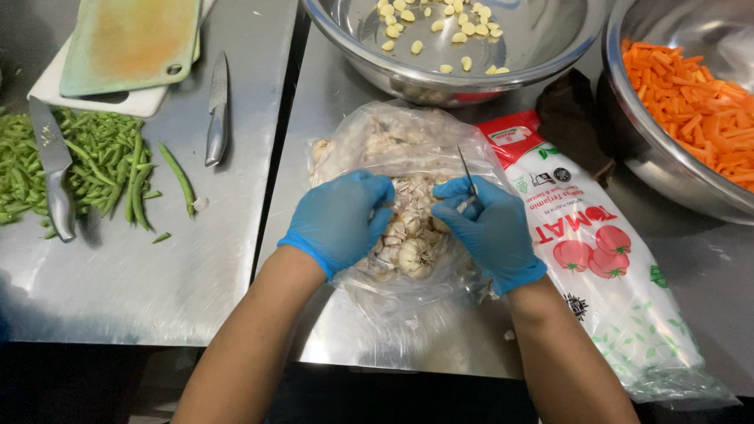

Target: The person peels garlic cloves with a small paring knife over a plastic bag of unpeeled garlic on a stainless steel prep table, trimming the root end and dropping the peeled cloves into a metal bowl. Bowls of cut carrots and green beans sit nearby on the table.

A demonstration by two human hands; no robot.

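— What are the fingers doing over the clear plastic bag (345, 137)?

— The right hand (491, 228), in a blue glove, has its fingers curled tight round a thin small knife (466, 173), whose blade stands up just above the fingertips. The left hand (342, 220), also gloved in blue, has its fingers bent inward, pinching at a garlic piece at the middle of the bag; what exactly it grips is too small to tell.

— And the garlic itself?

— The unpeeled garlic (412, 247) lies inside the bag, between the two hands and just under the fingertips, with a whole bulb nearest the wrists.

— What lies beyond the bag?

— Just behind it stands a steel bowl (369, 59) holding peeled cloves (440, 23). To the bag's right lies a white and red packet printed with tomatoes (597, 267), and farther right a second bowl (628, 133) of carrot sticks (699, 102). To the bag's left, well apart, are green beans (102, 165), two knives (217, 110) and stacked cutting boards (126, 43), all on the steel table (157, 275).
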